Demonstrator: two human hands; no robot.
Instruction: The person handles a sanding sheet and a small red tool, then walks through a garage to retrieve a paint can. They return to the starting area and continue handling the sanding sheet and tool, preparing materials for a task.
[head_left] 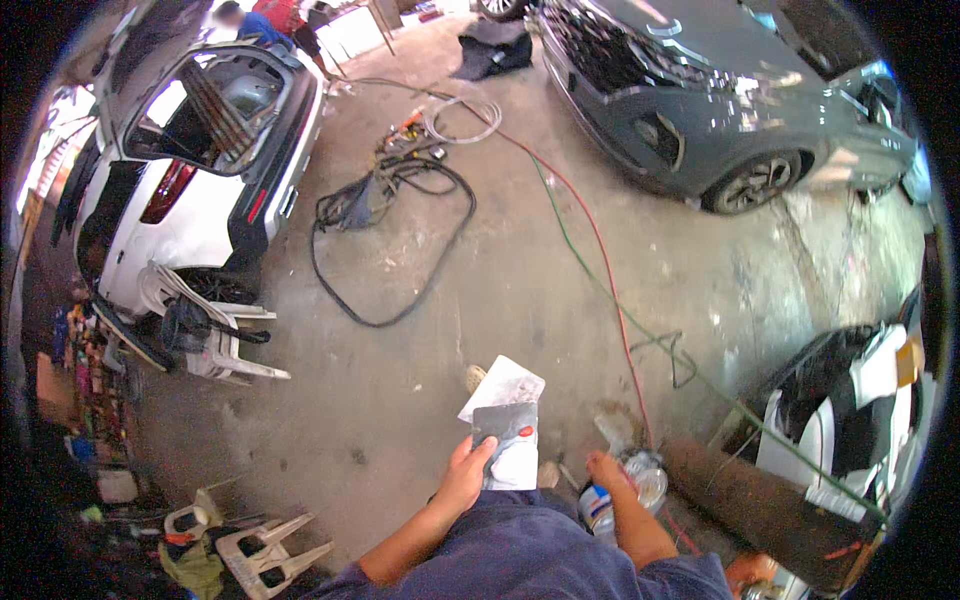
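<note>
My left hand grips a flat grey spreading plate in front of my body, thumb on top. A mound of white paste lies on the plate, with a small red dab near its upper edge. Just beyond it is a whitish sheet with dark smudges; whether it touches the plate I cannot tell. My right hand is over a round metal can with a blue and white label, fingers curled in. What they hold, if anything, is too small to make out. Beside that hand is a round, shiny lid-like thing.
A white car with its tailgate up stands left, a grey car at the far right. A black cable, a red hose and a green hose cross the floor. White plastic chairs and a brown cylinder flank me. Another person is far left.
</note>
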